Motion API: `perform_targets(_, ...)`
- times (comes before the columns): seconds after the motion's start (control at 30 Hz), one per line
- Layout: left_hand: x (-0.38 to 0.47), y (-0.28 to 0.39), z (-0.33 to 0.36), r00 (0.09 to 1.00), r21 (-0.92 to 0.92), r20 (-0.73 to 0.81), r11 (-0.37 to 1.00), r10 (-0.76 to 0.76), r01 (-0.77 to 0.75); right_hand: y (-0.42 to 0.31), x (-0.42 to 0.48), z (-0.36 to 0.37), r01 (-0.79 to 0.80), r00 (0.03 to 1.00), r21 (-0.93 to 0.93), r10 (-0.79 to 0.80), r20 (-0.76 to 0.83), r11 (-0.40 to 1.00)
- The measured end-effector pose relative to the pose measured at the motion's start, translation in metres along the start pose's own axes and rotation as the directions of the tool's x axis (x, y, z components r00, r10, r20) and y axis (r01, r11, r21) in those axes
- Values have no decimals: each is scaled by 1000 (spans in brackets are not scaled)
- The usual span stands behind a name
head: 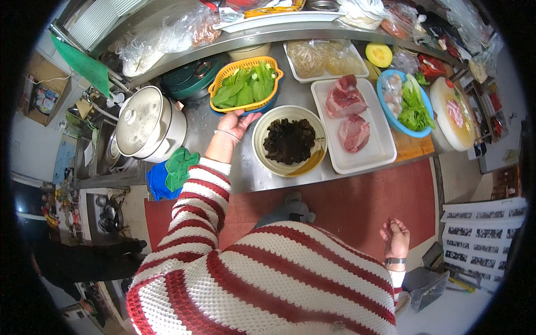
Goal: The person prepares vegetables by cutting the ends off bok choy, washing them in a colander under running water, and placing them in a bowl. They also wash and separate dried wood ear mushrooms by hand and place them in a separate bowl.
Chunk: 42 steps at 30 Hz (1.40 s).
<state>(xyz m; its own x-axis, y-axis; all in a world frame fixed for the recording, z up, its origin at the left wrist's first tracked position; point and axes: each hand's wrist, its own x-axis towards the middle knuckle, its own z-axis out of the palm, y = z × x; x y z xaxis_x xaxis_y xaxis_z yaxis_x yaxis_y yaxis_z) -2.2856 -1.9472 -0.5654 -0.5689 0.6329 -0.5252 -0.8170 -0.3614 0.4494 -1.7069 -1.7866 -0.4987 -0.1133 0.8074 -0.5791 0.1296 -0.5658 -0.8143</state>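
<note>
My left hand [236, 124] reaches over the steel worktop [245, 171], palm up, its fingertips at the near rim of a yellow plastic basket [274, 66] of green leafy vegetables [245, 90]. Whether it grips the rim is hard to tell. A blue basin shows under the basket. Just right of this hand is a ceramic bowl [261, 121] of dark wood ear fungus [289, 141]. Farther right, a white tray [360, 161] bears raw meat [344, 98]. My right hand [395, 236] hangs beside my body over the red floor, fingers loosely curled, holding nothing.
Left on the worktop stand a white lidded pot [140, 121] and green and blue cloths [182, 169]. A blue basin [383, 111] with lettuce and a round cutting board [444, 125] lie right. A loaded steel shelf [251, 33] spans the back. Another person in dark clothes [88, 264] is at lower left.
</note>
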Motion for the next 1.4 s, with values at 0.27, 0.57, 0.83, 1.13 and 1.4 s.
perform_targets(0.27, -13, 0, -12, 919, 576, -385, 799, 79, 173, 3, 25, 34, -126, 987, 36, 122, 106, 991)
perform_targets(0.57, -22, 20, 41, 534, 903, 383, -428, 754, -43, -13, 52, 58, -119, 988, -38, 122, 92, 992)
perform_targets(0.83, 75, 16, 98, 898, 771, -78, -545, 433, 330, -26, 62, 78, -176, 969, -118, 193, 155, 977)
perform_targets(1.13, 104, 32, 97, 882, 741, -145, -541, 449, 397, -41, 126, 53, -220, 935, -141, 249, 253, 965)
perform_targets(1.4, 96, 54, 93, 802, 834, -27, -428, 597, 347, -74, 217, -53, -196, 933, -200, 245, 263, 960)
